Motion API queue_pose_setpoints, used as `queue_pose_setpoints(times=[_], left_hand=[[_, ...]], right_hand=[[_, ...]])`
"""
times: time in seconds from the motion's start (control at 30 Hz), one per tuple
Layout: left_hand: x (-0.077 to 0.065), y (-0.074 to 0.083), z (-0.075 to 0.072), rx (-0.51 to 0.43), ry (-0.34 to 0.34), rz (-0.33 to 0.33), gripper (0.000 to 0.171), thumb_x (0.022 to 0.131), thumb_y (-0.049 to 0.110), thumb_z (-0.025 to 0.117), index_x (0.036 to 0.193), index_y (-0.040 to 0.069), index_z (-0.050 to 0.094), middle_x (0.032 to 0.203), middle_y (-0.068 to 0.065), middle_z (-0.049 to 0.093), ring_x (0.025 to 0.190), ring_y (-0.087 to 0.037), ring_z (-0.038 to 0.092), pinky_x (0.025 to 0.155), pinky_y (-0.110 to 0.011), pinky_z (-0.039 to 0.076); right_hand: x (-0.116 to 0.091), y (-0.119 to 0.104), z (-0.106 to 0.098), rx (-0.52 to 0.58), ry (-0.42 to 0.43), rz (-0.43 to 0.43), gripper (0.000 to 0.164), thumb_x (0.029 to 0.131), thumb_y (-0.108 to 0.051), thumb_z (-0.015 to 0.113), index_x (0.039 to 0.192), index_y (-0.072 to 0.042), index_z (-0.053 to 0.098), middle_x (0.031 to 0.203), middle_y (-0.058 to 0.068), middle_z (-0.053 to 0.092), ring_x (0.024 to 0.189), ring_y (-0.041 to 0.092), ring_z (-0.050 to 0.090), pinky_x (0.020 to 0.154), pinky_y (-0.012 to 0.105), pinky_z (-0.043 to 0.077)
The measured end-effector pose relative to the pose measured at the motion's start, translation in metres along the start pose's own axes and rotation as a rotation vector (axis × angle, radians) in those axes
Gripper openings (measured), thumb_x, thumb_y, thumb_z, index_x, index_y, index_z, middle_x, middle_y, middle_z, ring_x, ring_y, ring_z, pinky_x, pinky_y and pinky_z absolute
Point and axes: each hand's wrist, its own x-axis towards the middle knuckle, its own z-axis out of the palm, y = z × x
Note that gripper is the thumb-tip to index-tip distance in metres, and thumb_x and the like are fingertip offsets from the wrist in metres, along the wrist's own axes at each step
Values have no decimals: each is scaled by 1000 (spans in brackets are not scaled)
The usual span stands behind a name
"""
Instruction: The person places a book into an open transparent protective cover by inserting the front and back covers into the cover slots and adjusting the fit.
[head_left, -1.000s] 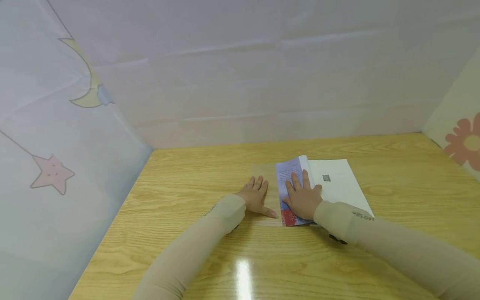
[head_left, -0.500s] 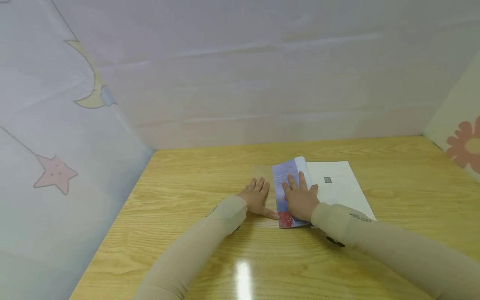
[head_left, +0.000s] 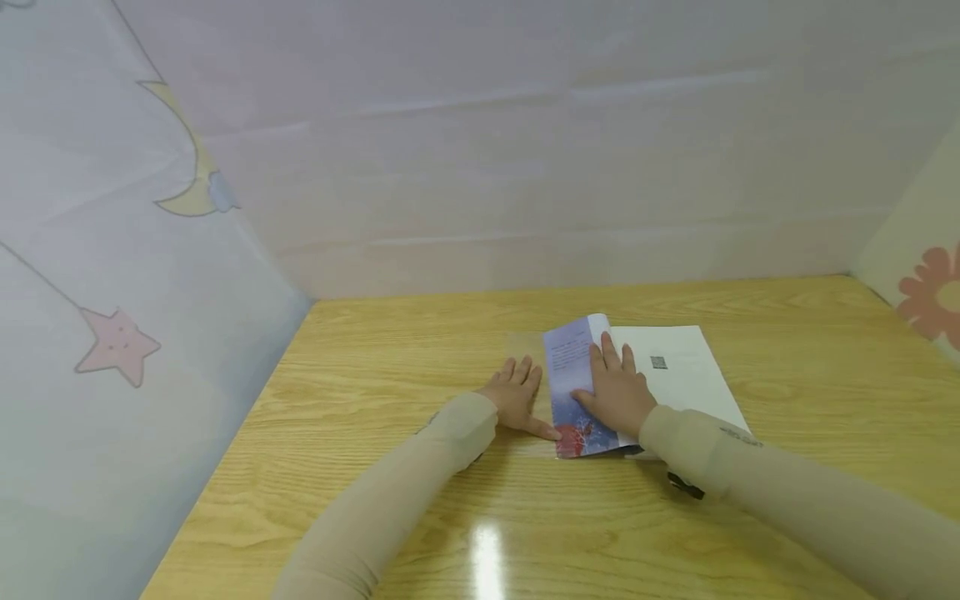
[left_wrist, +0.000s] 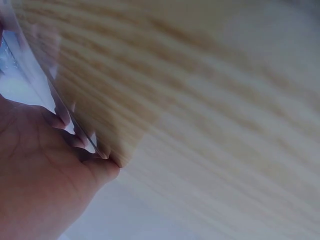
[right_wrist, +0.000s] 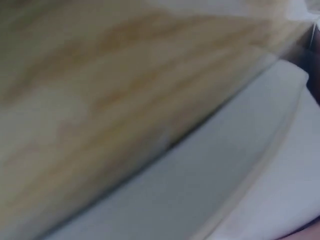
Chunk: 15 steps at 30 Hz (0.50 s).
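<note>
A thin book's blue-purple printed cover (head_left: 573, 375) lies folded to the left, with small text at the top and a red tree picture at the bottom. Its white page (head_left: 678, 371), marked with a small QR code, lies to the right. My right hand (head_left: 618, 393) rests on the cover near the fold, fingers straight. A clear plastic film (head_left: 527, 342) shows at the cover's left. Over this film my left hand (head_left: 517, 404) lies with fingers spread, its thumb tip at the cover's lower left corner. In the left wrist view, that hand (left_wrist: 45, 170) is beside the film's edge.
The wooden table (head_left: 390, 350) extends around the book. A pale cloth wall (head_left: 480, 167) stands behind it, and side walls with a pink star (head_left: 118, 346) and a red flower (head_left: 933, 292) flank it. The right wrist view is blurred.
The cover's free edge has shifted left, up to my left thumb. My right hand first went slightly left with it, then slid right toward the fold. My left hand has stayed nearly still.
</note>
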Motion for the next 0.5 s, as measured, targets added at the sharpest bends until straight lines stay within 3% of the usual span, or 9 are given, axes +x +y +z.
queue_pose_setpoints(times=[0.5], left_hand=[[4, 0, 1, 28, 8, -5, 109, 83, 67, 62, 157, 10, 6, 162, -10, -4, 147, -29, -4, 118, -39, 9]], right_hand=[[1, -10, -3, -44, -46, 22, 71, 99, -28, 53, 143, 18, 24, 153, 35, 10, 132, 64, 17, 89, 77, 33]])
